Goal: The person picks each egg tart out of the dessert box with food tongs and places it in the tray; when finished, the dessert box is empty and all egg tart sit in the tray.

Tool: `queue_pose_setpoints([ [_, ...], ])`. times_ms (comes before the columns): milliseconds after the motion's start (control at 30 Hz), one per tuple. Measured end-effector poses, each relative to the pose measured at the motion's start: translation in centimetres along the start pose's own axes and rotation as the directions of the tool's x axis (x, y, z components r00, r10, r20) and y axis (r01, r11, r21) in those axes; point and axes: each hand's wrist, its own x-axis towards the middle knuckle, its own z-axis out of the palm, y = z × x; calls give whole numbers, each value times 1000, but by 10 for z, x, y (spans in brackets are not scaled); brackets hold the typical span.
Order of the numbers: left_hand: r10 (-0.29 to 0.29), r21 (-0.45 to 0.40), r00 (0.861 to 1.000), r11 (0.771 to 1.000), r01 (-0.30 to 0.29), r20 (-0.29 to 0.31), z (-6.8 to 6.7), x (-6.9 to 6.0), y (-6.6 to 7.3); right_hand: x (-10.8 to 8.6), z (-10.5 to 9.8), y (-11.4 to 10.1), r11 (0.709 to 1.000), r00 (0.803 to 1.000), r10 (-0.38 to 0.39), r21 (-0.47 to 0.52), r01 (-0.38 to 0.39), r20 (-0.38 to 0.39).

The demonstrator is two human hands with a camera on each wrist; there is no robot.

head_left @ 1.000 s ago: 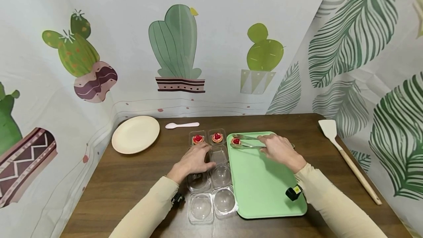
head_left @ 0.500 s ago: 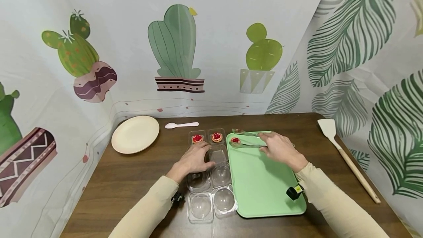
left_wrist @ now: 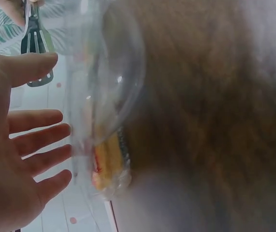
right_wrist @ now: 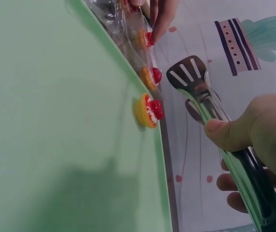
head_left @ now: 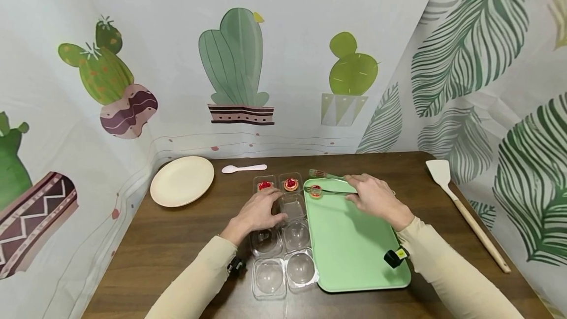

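Right hand [head_left: 375, 198]: gripping metal tongs [right_wrist: 247, 166], thumb on one side, fingers round the other. Slotted tips spread apart, held above the far left corner of a green tray [head_left: 359, 240]. One small red-topped tart [right_wrist: 145, 110] sits on the tray at that corner; in the head view one tong arm crosses over it, but the right wrist view shows the tips raised and apart from it.

Left hand [head_left: 258, 213]: open, fingers extended, over the left column of a clear plastic container [head_left: 296, 234] just beside the tray. Contact with the plastic: cannot tell. Two more tarts lie in the container's far compartments, a left tart [head_left: 265, 185] near the fingertips and a right tart [head_left: 291, 184].

Elsewhere on the brown tabletop [head_left: 190, 250]: cream plate [head_left: 182, 181] at far left, pale spoon [head_left: 244, 168] near the back edge, wooden-handled spatula [head_left: 469, 215] along the right side.
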Motion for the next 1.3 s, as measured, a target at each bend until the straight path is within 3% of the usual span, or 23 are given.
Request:
queue_pose_setpoints([
  [167,12,-4,998,1000,-13,-56,-6,-1,-2,1,-4,-3,1000,999,-29,3,29,-27],
  [500,-17,-47,995,999,13,-95,-18,-11,-11,3,-11,-13,997,994,-77,23,79,-74],
  [1033,-29,-27,996,999,26,-90,-29,-30,-32,15,-19,-34,977,964,-200,34,209,-174],
  [1300,-40,-46,997,998,37,-66,-27,-39,-42,22,-18,-48,969,957,-237,34,246,-165],
])
